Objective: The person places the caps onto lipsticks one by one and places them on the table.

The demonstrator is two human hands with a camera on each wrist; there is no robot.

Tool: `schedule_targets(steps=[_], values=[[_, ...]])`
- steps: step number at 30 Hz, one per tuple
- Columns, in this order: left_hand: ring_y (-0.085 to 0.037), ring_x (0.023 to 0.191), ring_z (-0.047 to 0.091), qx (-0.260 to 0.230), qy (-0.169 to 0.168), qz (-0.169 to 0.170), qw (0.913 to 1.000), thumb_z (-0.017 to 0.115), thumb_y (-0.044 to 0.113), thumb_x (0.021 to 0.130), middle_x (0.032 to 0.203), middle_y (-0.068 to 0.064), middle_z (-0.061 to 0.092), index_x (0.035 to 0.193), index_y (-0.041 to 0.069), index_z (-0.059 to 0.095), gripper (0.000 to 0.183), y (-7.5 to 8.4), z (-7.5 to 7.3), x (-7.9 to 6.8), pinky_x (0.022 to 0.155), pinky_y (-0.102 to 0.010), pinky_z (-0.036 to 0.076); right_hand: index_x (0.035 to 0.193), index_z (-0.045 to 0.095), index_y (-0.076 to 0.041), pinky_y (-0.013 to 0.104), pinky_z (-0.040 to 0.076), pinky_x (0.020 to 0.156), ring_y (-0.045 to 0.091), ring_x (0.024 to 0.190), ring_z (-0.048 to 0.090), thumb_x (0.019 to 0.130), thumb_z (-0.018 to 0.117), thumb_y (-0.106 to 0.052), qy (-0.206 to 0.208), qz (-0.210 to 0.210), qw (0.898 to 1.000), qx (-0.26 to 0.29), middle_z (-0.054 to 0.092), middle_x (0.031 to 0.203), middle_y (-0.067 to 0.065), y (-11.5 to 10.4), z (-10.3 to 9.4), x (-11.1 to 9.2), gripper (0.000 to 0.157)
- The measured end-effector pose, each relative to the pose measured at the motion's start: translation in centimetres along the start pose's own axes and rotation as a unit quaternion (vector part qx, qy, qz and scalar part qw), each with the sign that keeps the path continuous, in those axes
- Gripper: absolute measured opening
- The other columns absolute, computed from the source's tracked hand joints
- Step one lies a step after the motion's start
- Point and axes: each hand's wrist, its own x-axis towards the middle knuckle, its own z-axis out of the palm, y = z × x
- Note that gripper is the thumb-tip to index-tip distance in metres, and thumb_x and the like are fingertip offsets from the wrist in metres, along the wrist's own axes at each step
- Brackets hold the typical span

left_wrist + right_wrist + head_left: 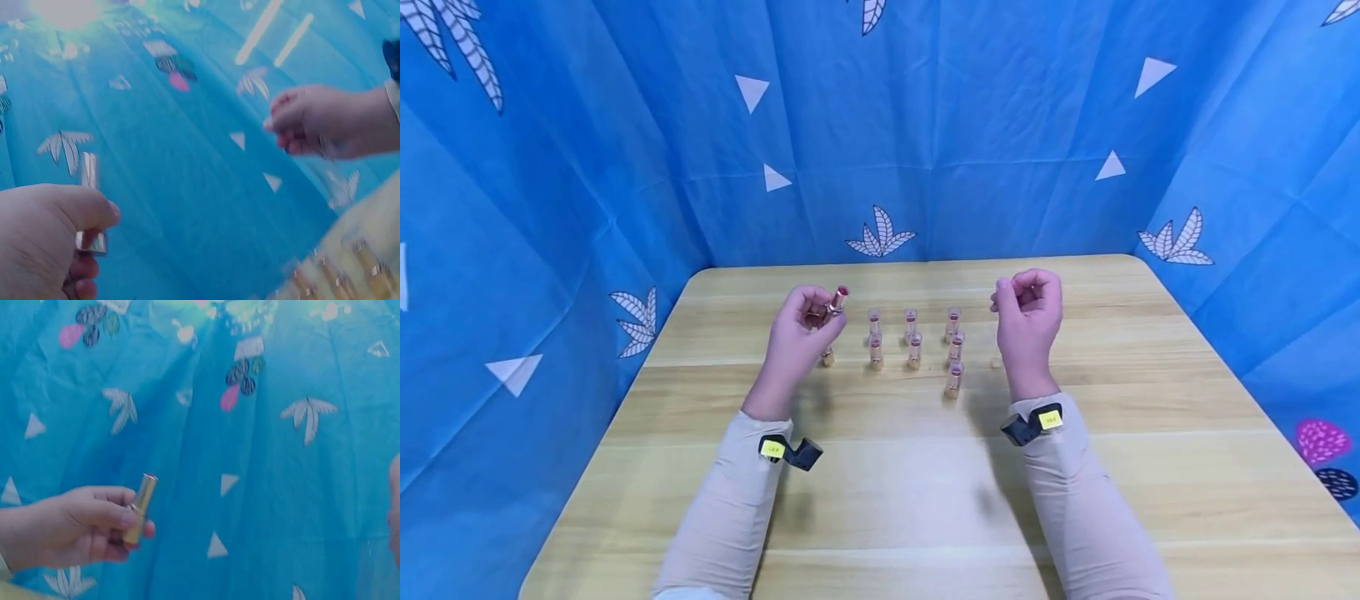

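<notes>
My left hand (805,327) grips a lipstick (838,300) above the table's left side. Its tube is gold with a dark red top, and it stands roughly upright between thumb and fingers in the right wrist view (142,509). My right hand (1032,321) is raised on the other side with its fingers curled toward the thumb. Whether something small or clear is between those fingertips cannot be made out. Several lipsticks with gold bases and clear, pinkish upper parts stand in short rows between the hands, among them a front one (953,380).
Another gold base (827,357) shows just below my left hand. A small pale piece (996,363) lies on the wooden table (880,500) left of my right wrist. Blue patterned cloth (925,125) hangs behind the table and along both sides.
</notes>
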Motion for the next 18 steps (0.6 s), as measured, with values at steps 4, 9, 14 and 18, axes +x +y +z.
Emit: schedule_targets(steps=[4, 9, 14, 18], values=[[-0.025, 0.081, 0.053, 0.000, -0.021, -0.003, 0.9998, 0.066, 0.008, 0.079, 0.091, -0.009, 0.056, 0.100, 0.008, 0.050, 0.027, 0.8, 0.6, 0.3, 0.067, -0.029, 0.048, 0.085, 0.048, 0.001, 0.026, 0.043, 0.043, 0.024, 0.049, 0.049, 0.081, 0.063, -0.005, -0.003, 0.014, 1.000, -0.011, 0.050, 0.069, 0.015, 0.3, 0.4, -0.1, 0.016], [-0.024, 0.077, 0.051, 0.024, -0.024, -0.019, 0.9992, 0.067, 0.012, 0.079, 0.087, -0.007, 0.056, 0.099, 0.011, 0.051, 0.026, 1.1, 0.8, 0.3, 0.062, -0.028, 0.046, 0.087, 0.048, -0.002, 0.028, 0.043, 0.043, 0.026, 0.049, 0.047, 0.082, 0.062, -0.007, 0.013, -0.004, 1.000, -0.023, 0.049, 0.070, 0.015, 1.6, -0.1, 0.3, 0.016], [-0.023, 0.077, 0.051, 0.024, -0.024, -0.018, 0.9992, 0.067, 0.012, 0.078, 0.087, -0.007, 0.056, 0.097, 0.011, 0.050, 0.025, 1.4, 0.8, 0.3, 0.064, -0.029, 0.046, 0.087, 0.048, -0.004, 0.028, 0.043, 0.044, 0.024, 0.050, 0.048, 0.082, 0.062, -0.007, 0.036, -0.018, 0.999, -0.017, 0.048, 0.073, 0.015, 1.9, -0.3, 0.7, 0.015], [-0.024, 0.076, 0.050, 0.025, -0.032, -0.008, 0.9991, 0.067, 0.010, 0.078, 0.087, -0.008, 0.055, 0.097, 0.009, 0.050, 0.025, 1.6, 0.9, 0.2, 0.062, -0.028, 0.044, 0.087, 0.048, -0.003, 0.027, 0.043, 0.044, 0.023, 0.050, 0.048, 0.082, 0.061, -0.005, 0.042, -0.025, 0.999, -0.014, 0.047, 0.073, 0.014, 1.8, -0.3, 0.7, 0.014]])
